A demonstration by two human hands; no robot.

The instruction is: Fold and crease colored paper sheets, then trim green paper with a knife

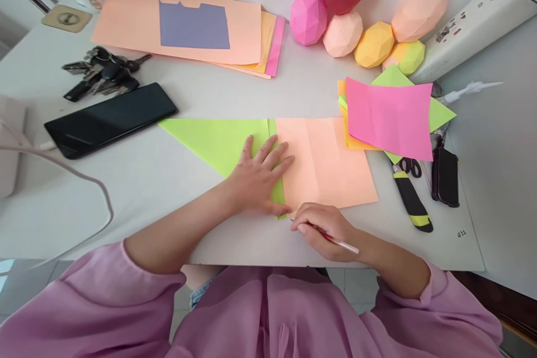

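Note:
My left hand point(260, 179) lies flat with its fingers spread, pressing on a folded green paper point(210, 140) and the left edge of a peach paper point(331, 162). The green paper tapers to a point at the left. Faint crease lines run down the peach sheet, which overlaps the green one. My right hand point(325, 229) grips a slim red and white pen point(344, 245), its tip close to the lower left corner of the peach paper. Whether the tip touches the paper I cannot tell.
To the right lie pink paper point(390, 117) on other sheets, a utility knife point(413, 201), scissors point(413, 168) and a small black case point(445, 178). Faceted paper balls point(342, 33) stand behind. On the left are a phone point(111, 120), keys point(104, 72) and a cable point(100, 184); large sheets point(126, 17) lie behind.

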